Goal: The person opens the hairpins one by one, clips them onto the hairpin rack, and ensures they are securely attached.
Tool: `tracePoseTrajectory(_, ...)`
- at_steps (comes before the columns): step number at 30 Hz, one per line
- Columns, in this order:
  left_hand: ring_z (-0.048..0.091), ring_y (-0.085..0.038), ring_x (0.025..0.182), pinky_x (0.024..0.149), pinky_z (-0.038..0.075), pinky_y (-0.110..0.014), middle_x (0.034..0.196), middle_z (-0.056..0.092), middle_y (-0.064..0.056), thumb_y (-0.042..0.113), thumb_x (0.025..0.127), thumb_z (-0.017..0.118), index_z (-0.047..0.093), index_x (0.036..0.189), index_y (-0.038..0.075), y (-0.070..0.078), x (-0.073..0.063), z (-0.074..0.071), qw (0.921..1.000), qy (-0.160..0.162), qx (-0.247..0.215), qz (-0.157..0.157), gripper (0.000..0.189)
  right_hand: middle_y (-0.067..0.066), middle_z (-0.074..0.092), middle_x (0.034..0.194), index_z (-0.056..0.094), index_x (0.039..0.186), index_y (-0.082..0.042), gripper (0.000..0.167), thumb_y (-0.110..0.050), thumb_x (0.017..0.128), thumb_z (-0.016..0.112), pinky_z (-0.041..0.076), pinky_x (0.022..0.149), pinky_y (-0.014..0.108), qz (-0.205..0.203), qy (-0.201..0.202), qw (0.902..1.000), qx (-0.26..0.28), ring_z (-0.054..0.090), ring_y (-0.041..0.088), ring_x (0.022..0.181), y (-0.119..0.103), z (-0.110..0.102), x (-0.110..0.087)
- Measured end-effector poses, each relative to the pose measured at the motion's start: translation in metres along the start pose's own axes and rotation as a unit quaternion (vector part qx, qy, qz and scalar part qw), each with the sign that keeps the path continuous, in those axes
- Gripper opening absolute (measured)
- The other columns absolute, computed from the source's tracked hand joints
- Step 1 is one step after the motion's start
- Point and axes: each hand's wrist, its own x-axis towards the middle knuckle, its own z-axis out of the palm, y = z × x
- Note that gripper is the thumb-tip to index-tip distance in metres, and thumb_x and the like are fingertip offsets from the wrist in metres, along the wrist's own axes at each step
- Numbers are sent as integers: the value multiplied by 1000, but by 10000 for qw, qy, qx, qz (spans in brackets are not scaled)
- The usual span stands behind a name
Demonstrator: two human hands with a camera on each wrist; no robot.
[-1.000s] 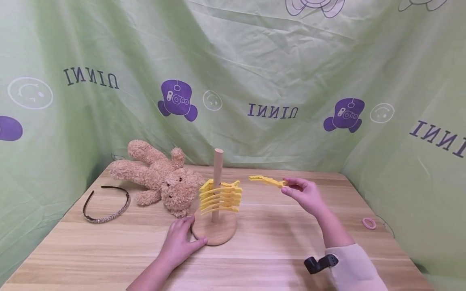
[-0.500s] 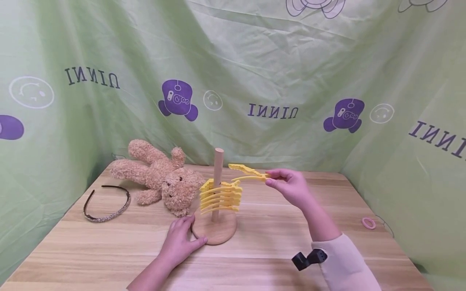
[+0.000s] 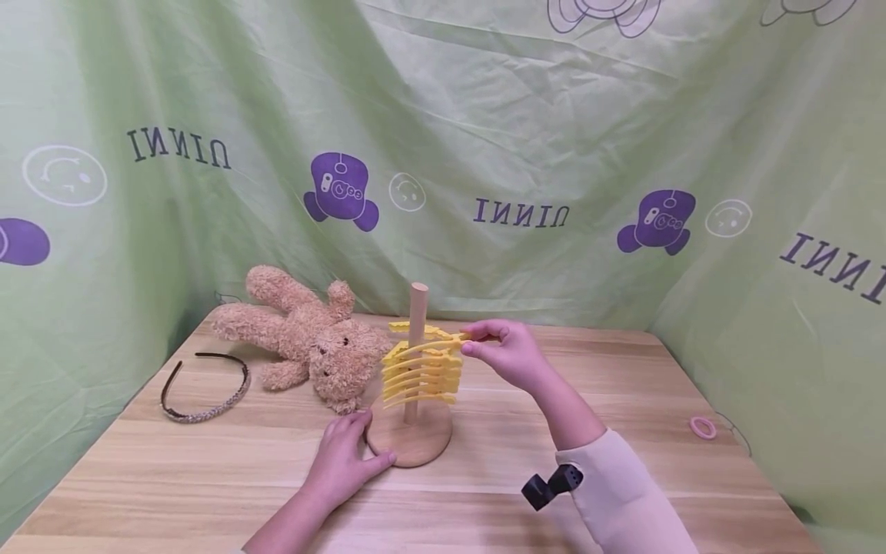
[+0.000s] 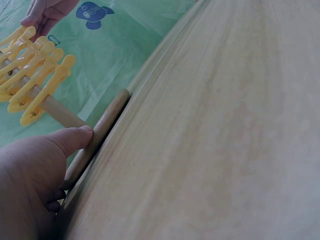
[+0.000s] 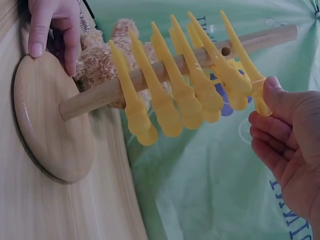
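Observation:
My right hand [image 3: 508, 354] pinches the handle end of a yellow hair clip [image 5: 243, 52] between thumb and fingers. The clip's jaws are spread, one on each side of the upright post [image 3: 418, 304] of a wooden stand. Several matching yellow clips [image 5: 165, 107] line the post just below it, all pointing the same way. Around the left rim of the stand's round base [image 3: 415, 442], my left hand [image 3: 342, 454] keeps hold, its thumb on the edge in the left wrist view. A small dark hole shows in the post beside the upper clips in the right wrist view.
A brown teddy bear [image 3: 298, 331] lies on its back left of the stand. Farther left rests a dark, sparkly headband [image 3: 208, 415]. A pink ring [image 3: 702, 428] is near the table's right edge. Green printed cloth [image 3: 443, 154] hangs behind the wooden table [image 3: 526, 492].
My right hand has carried the hair clip leftward to the post, and its jaws have gone from closed to spread around it. My left hand stays on the base.

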Motion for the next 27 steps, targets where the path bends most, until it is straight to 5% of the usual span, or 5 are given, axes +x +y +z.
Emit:
tracePoseTrajectory(18, 45, -42, 129, 111, 37, -56, 134, 56, -22, 42, 71, 83, 54, 133, -8, -2, -2, -1, 10000, 5, 64, -18, 85, 12, 73, 104, 73, 108, -4, 26, -17, 86, 76, 59, 78, 29, -26, -222, 9998, -9, 66, 24, 99, -9, 10, 0)
tracePoseTrajectory(27, 45, -43, 128, 111, 37, -57, 134, 56, -23, 42, 71, 83, 54, 133, -8, -1, -2, -2, 10000, 13, 95, 7, 85, 12, 74, 106, 72, 111, -4, 29, -17, 86, 75, 57, 89, 40, -156, -330, 9992, -131, 65, 28, 107, -9, 9, -3)
